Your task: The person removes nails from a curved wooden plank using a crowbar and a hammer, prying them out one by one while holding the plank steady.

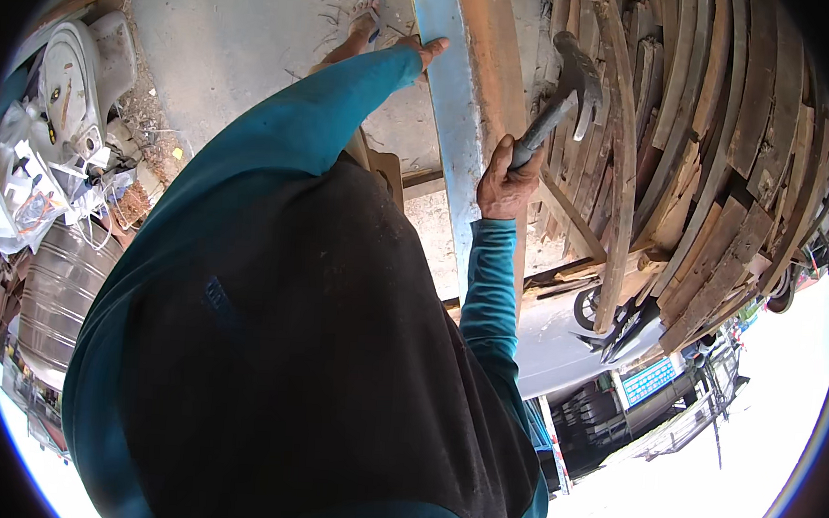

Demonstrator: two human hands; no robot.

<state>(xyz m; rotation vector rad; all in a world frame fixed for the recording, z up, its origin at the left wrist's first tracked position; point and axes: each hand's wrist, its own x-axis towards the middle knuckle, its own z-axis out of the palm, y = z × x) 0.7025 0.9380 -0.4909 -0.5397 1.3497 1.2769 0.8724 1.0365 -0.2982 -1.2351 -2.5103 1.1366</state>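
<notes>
A long blue-painted board (449,92) runs from the top edge down past my arms. Along its right side lies a reddish-brown wooden face (501,67); whether both are one timber I cannot tell. My left hand (425,50) is closed over the board's left edge near the top, some fingers hidden. Lower down and to the right, my right hand (509,182) grips a claw hammer (545,130) by its dark handle. The hammer's metal head is raised to the upper right, apart from the board, with its claw curving right.
A big stack of old wooden planks (750,108) fills the right side. At left are a white plastic chair (70,81), plastic bags (29,197) and a ribbed metallic drum (66,288). Scattered nails or scraps lie on the grey floor (229,43). A sandalled foot (366,14) shows near the top.
</notes>
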